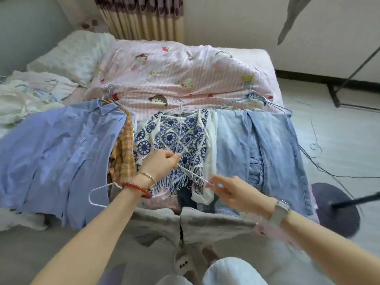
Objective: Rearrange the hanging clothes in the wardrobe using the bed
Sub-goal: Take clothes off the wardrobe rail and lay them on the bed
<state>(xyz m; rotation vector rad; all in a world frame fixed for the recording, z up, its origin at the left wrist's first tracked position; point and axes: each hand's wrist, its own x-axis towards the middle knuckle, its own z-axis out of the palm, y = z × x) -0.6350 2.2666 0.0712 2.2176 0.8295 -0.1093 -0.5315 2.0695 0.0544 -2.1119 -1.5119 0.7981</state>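
Both hands, left hand point(159, 164) and right hand point(230, 191), pinch a thin white hanger point(191, 172) (light, springy, apparently wire) over the soft crochet top point(174, 136) on the bed point(185, 64).

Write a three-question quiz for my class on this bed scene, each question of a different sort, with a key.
1. True or false: the lilac shirt lies to the left of the blue-and-white crochet top.
2. Multiple choice: what do the left hand and the right hand hold between them? A) a belt B) a white wire hanger C) a sock
3. Fill in: the jeans hang on a ____ hanger.

Key: 1 true; 2 B; 3 blue
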